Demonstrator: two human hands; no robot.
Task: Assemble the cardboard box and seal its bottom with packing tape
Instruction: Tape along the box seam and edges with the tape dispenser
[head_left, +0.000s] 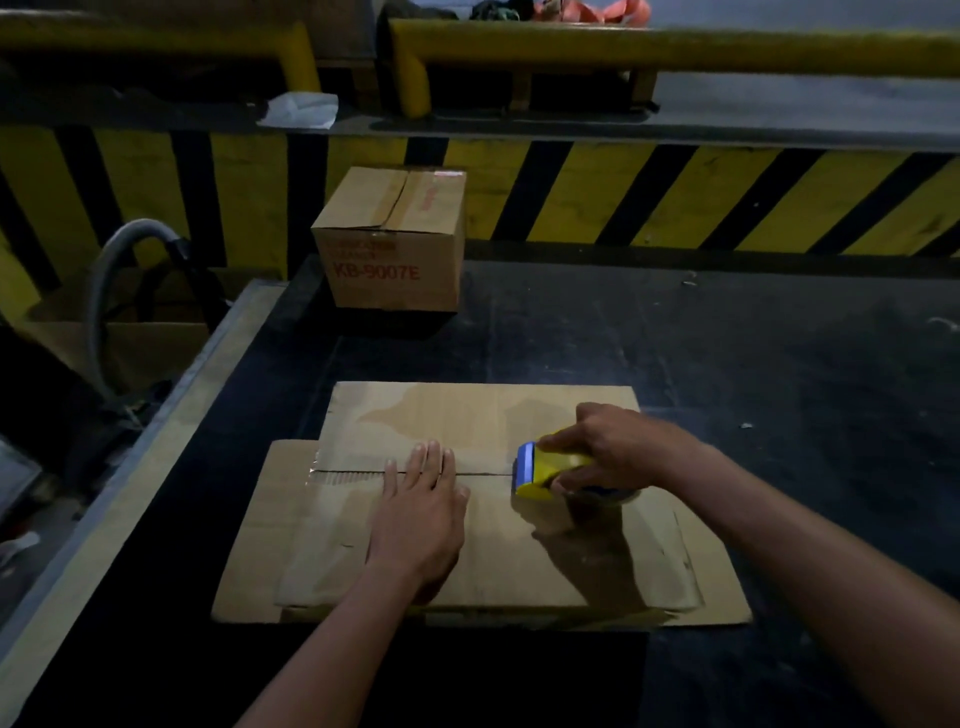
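In the lower middle of the frame we have the cardboard box (519, 571) lying bottom-up, its two flaps folded shut and meeting at a seam (353, 472) that runs left to right. Our left hand (421, 499) lies flat across that seam, fingers straight and close together, pressing the flaps down. Just right of it, our right hand (608, 447) curls round the yellow and blue tape dispenser (545, 470), whose front edge sits on the seam.

We judge the folding done and the taping under way. A glossy patch shows at the seam's left end, but we cannot tell how much tape is down.

Farther up, the box rests on a dark table (779, 364). A second, closed carton (395, 244) stands at upper centre-left, before a yellow-and-black striped barrier (675, 192).
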